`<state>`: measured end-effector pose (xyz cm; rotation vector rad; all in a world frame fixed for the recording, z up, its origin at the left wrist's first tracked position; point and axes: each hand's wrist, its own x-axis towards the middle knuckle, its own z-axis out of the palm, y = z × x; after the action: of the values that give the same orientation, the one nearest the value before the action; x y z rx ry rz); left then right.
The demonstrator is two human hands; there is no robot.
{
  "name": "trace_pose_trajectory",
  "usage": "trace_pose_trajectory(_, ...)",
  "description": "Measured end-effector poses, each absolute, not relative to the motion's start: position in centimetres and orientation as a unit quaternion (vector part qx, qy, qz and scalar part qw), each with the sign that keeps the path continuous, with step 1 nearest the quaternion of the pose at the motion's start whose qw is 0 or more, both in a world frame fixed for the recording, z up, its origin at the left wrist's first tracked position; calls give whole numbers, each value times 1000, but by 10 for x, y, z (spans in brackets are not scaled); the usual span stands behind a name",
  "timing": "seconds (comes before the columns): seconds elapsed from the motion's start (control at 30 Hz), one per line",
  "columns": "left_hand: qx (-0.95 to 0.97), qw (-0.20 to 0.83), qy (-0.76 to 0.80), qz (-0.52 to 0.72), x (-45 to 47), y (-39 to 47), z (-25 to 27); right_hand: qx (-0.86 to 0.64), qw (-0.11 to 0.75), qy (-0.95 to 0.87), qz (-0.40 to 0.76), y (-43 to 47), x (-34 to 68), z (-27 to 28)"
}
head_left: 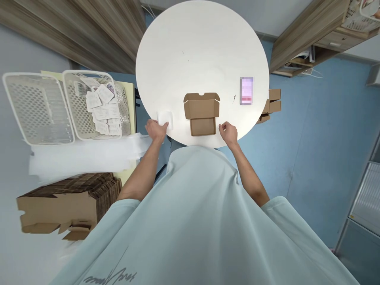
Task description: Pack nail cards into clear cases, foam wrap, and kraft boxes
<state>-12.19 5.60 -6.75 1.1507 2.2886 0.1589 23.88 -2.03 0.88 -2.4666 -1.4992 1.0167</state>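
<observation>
An open brown cardboard box (202, 114) with its lid flipped back sits on the round white table (202, 51) near its front edge. My left hand (156, 129) grips a small white packet (165, 117) at the table's left rim. My right hand (228, 132) rests on the table just right of the box, fingers curled, holding nothing that I can see.
Two white perforated baskets stand at the left: one empty (37, 107), one with several white packets (99, 105). A stack of flat cardboard blanks (71, 198) and white sheets (83, 156) lie below them. Folded boxes (271, 105) sit behind the table's right edge. A blurred pink item (246, 90) lies on the table.
</observation>
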Motion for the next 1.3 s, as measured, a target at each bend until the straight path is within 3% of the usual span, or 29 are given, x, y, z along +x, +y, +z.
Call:
trace_pose_trajectory(0.37, 383, 364, 825, 202, -99, 24, -60, -751, 73, -548, 362, -6, 227, 35)
trace_pose_trajectory(0.57, 394, 466, 739, 286, -93, -13, -26, -674, 180, -575, 428, 0, 213, 48)
trace_pose_trajectory(0.7, 439, 518, 683, 270, -88, -20, -3, -618, 232, -565, 495, 2, 205, 48)
trace_pose_trajectory(0.9, 513, 591, 581, 223, -63, 6, 14, -566, 213, -543, 582, 5, 206, 33)
trace_pose_trajectory(1.1, 551, 583, 562, 202, -28, 36, 5, -608, 217, -475, 598, 3, 214, 9)
trace_pose_trajectory(1.3, 496, 476, 698, 200, 5, 33, -22, -709, 141, -447, 528, 9, 210, 1)
